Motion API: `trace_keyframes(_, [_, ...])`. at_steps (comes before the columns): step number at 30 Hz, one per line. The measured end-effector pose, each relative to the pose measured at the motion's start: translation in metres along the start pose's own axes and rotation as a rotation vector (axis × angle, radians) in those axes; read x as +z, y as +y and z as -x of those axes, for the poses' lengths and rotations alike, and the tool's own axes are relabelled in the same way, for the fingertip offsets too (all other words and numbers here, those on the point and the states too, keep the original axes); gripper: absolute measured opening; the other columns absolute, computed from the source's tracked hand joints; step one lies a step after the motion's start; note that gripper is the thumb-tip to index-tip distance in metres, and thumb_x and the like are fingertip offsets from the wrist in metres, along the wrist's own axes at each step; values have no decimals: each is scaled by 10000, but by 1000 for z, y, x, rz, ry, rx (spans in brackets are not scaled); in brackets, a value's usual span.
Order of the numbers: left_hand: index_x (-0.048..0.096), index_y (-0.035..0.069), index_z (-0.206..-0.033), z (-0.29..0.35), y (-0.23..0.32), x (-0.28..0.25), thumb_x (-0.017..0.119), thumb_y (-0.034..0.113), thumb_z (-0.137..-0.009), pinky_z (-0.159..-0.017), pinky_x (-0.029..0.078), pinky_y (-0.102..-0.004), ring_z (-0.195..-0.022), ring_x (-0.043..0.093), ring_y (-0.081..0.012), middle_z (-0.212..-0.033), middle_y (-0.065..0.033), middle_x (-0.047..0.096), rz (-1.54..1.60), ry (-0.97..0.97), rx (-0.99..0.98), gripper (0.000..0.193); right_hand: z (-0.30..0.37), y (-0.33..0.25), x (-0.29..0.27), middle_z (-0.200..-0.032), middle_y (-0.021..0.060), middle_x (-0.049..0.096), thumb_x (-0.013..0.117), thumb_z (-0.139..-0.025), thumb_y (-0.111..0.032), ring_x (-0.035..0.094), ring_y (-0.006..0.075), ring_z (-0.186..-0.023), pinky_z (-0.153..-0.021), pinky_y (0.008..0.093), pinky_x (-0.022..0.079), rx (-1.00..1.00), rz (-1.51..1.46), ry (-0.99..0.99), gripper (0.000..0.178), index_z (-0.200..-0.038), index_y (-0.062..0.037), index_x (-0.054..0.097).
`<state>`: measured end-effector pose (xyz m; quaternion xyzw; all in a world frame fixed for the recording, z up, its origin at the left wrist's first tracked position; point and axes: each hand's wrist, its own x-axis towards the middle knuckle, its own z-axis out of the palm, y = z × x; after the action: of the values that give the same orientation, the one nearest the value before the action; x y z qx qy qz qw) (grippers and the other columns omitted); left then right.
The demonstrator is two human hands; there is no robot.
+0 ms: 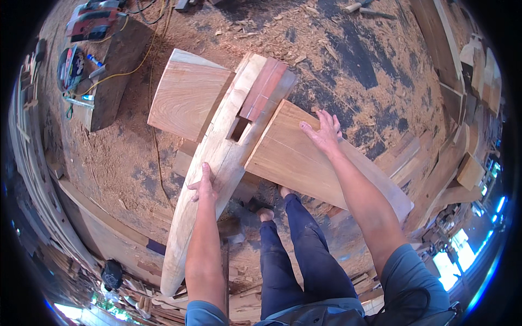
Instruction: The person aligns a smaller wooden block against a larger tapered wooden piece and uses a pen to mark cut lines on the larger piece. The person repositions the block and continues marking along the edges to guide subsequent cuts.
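Note:
A long, pale wooden beam (228, 117), tapering to a rounded near end, lies slantwise before me. Its upper face has a rectangular slot (238, 129), and a reddish wood block (265, 89) sits in line with it. My left hand (203, 187) rests on the beam below the slot, fingers apart. To the right, a wide wooden board (296, 152) extends from the beam's side. My right hand (326, 133) straddles this board's far edge, its thumb over the face and fingers beyond the edge. Another board (190, 95) stands out from the beam's left side.
At the far left, a dark wooden block (122, 70) carries tools and a yellow cord (142, 62). Shavings cover the ground (119, 163). Long planks (32, 130) line the left, and more boards (446, 49) lean at the right. My legs (310, 239) are close below the beam.

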<state>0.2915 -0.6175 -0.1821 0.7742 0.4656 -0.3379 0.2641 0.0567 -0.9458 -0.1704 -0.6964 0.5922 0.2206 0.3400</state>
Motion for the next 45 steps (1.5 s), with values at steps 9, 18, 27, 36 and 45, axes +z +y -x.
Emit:
trace_keyframes(9, [-312,95,-1528,-74,-25,-10,850,720,-604,-1161,352,-534,-1527,-25,-459,-1522,-275,-429,87,-275,41,1611,1,-6,-6,-1617,99,314,717,-747,-726,103,365,-1523,-1180,605,112,-13,9,-5,977,-1491,-141,474])
trace_keyframes(18, [-281,11,-1526,-53,-32,-5,758,855,-573,-1228,82,-556,-1481,-256,-477,-1514,-385,-356,-3,-100,54,1643,-2,3,5,-1591,102,350,729,-760,-697,176,365,-1502,-1182,607,146,-72,61,60,916,-1463,-154,504])
trace_keyframes(27, [-219,44,-1563,-6,2,-8,755,873,-546,-1167,48,-695,-1439,-185,-615,-1543,-400,-282,-284,7,-41,1634,-17,18,8,-1556,131,402,736,-778,-653,259,341,-1475,-1200,502,213,-153,78,66,896,-1443,-96,515])
trace_keyframes(36, [-223,100,-1573,17,22,-12,768,836,-581,-1117,41,-767,-1401,-193,-669,-1551,-370,-304,-335,-42,-122,1583,-22,25,8,-1487,184,473,729,-822,-604,380,351,-1410,-1185,459,261,-172,33,65,850,-1428,-47,516])
trace_keyframes(45, [-222,108,-1574,28,26,-13,801,763,-618,-1122,23,-762,-1379,-269,-658,-1541,-364,-331,-277,-36,-106,1546,-18,18,8,-1311,212,607,774,-834,-527,572,314,-1223,-1062,379,414,-192,-118,110,779,-1356,16,572])
